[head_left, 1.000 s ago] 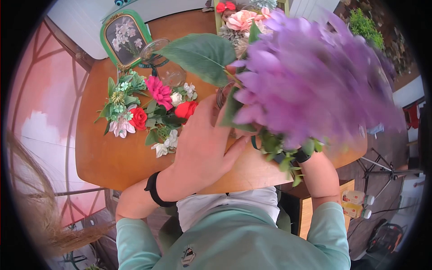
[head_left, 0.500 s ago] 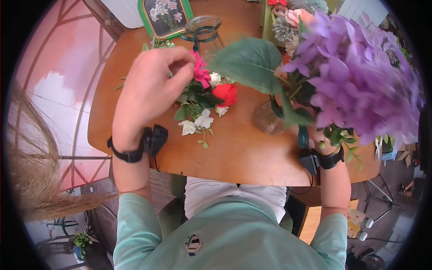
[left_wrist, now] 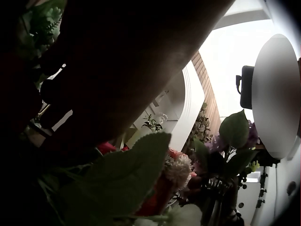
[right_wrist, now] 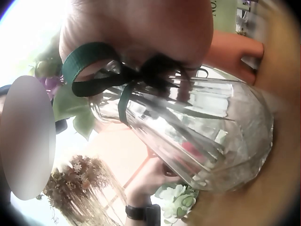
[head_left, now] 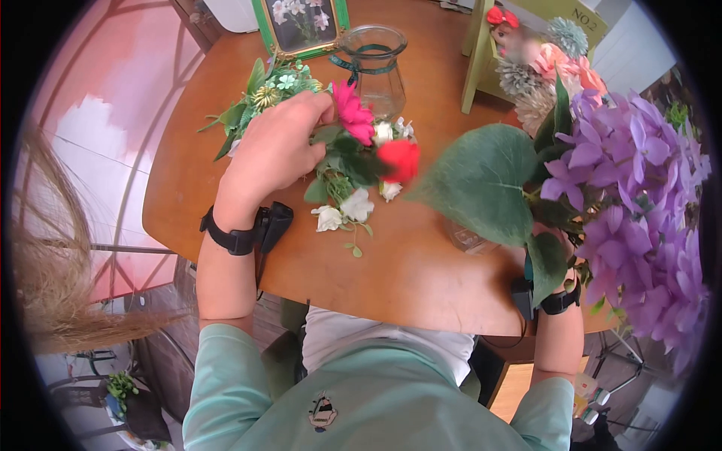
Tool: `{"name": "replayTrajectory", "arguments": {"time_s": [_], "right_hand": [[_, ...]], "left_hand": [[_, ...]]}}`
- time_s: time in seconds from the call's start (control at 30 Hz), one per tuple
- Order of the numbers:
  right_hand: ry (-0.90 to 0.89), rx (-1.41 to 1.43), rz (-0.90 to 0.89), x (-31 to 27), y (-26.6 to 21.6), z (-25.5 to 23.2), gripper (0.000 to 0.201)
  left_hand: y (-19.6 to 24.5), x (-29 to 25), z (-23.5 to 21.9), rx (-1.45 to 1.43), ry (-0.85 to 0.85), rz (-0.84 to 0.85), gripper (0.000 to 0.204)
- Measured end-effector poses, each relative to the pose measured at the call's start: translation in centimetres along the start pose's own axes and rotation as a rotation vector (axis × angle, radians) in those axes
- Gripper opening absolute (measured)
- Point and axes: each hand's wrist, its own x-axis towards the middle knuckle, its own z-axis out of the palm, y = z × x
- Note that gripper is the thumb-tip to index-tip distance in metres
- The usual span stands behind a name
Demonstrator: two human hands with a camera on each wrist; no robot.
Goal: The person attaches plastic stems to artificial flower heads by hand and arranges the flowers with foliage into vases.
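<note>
My right hand (right_wrist: 141, 28) grips a faceted glass vase (right_wrist: 244, 127) at its neck, where a dark green ribbon (right_wrist: 89, 61) is tied. Stems show through the glass, and purple hydrangeas (head_left: 639, 203) with a broad green leaf (head_left: 481, 180) spread above it. Over the loose artificial flowers, my left hand (head_left: 274, 146) reaches with bent fingers, forefinger and thumb apart at leafy stems. Right by its fingertips are a magenta flower (head_left: 353, 113) and a red rose (head_left: 398, 159), the rose blurred. I cannot tell whether the fingers pinch a stem. White blossoms (head_left: 356, 204) lie nearer me.
Behind the flowers stands another glass vase (head_left: 383, 90) with a ribbon round its neck. A green-framed flower picture (head_left: 342, 15) is at the back. A green box (head_left: 594, 26) marked NO.2 holds peach and grey flowers (head_left: 556, 60) at the back right.
My left hand has come off the purple bouquet's vase and moved left to the loose flowers. The right hand has carried the bouquet lower and to the right. The magenta flower and red rose have shifted slightly.
</note>
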Motion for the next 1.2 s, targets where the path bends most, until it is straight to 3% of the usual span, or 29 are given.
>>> {"name": "replayTrajectory", "arguments": {"time_s": [0.17, 0.27, 0.37, 0.4, 0.47, 0.5, 0.6, 0.63, 0.73, 0.77, 0.8, 0.87, 1.0, 1.2], "right_hand": [[-0.052, -0.008, 0.004, -1.5, -0.4, -0.1, 0.053], [-0.067, -0.012, 0.005, -2.1, -0.6, 0.4, 0.053], [-0.046, -0.017, -0.003, -1.0, -0.1, -0.2, 0.053], [-0.039, -0.018, -0.006, -1.0, -0.1, -0.6, 0.053], [-0.033, -0.02, -0.015, 0.3, 0.3, -1.2, 0.052], [-0.033, -0.021, -0.017, 0.1, 0.3, -1.0, 0.052], [-0.035, -0.026, -0.016, -1.4, -0.2, 0.1, 0.052], [-0.034, -0.029, -0.015, -1.0, -0.1, -0.2, 0.052], [-0.022, -0.049, -0.017, 0.2, -0.6, 0.4, 0.052], [-0.009, -0.063, -0.011, 0.8, -0.9, 0.7, 0.052], [0.008, -0.082, 0.004, 2.0, -1.3, 0.7, 0.052], [0.032, -0.119, 0.04, 2.5, -2.3, 1.4, 0.052], [0.033, -0.164, 0.063, 1.9, -3.6, 0.8, 0.052], [0.029, -0.18, 0.062, 2.9, -3.9, 1.7, 0.051]], "left_hand": [[-1.8, 0.5, 1.7, 0.0, 0.075, -0.052, 0.027], [-1.9, 0.8, 1.7, 0.178, 0.016, -0.027, 0.021], [-2.1, 0.7, -0.7, -0.225, 0.247, -0.098, 0.021], [-2.2, 0.8, -1.1, -0.222, 0.245, -0.091, 0.021], [-2.2, 0.9, -1.9, -0.547, 0.655, -0.165, 0.025], [-2.4, 0.8, -2.2, -0.544, 0.656, -0.164, 0.025], [-2.5, 0.2, -2.9, -0.856, 0.905, -0.188, 0.025], [-2.2, 0.2, -3.4, -0.884, 0.967, -0.06, 0.023], [-2.3, -0.3, -4.5, -1.134, 1.064, 0.064, 0.027], [-2.4, -0.8, -5.0, -1.206, 0.934, 0.134, 0.027], [-1.6, -1.0, -4.8, -1.233, 0.924, 0.143, 0.027], [1.8, -2.1, -5.6, -1.166, 0.664, 0.148, 0.026], [8.3, -3.0, -7.2, -0.994, 0.557, 0.118, 0.023], [12.3, -1.4, -8.6, -1.041, 0.481, 0.147, 0.022]]}}
